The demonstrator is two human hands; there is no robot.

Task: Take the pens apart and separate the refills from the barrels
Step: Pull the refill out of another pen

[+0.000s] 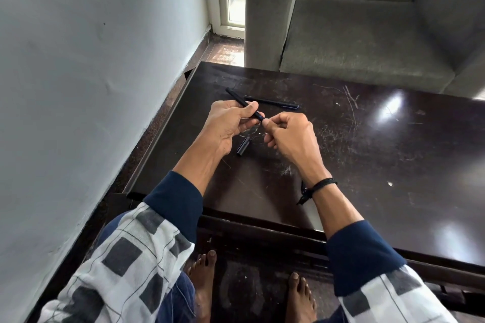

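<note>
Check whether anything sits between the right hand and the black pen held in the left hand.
Nothing visible does. The right hand pinches the near end of the slim black pen that the left hand holds; the short black cap lies on the dark table below, apart.

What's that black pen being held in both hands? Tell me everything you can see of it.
The black pen is a slim, matte stick, plastic by the look, with a ridged band at its far end. It slants from upper left down to lower right, held up above the dark table. The left hand grips its middle with the thumb on top, and the right hand pinches its near end. Those fingers hide its tip.
</note>
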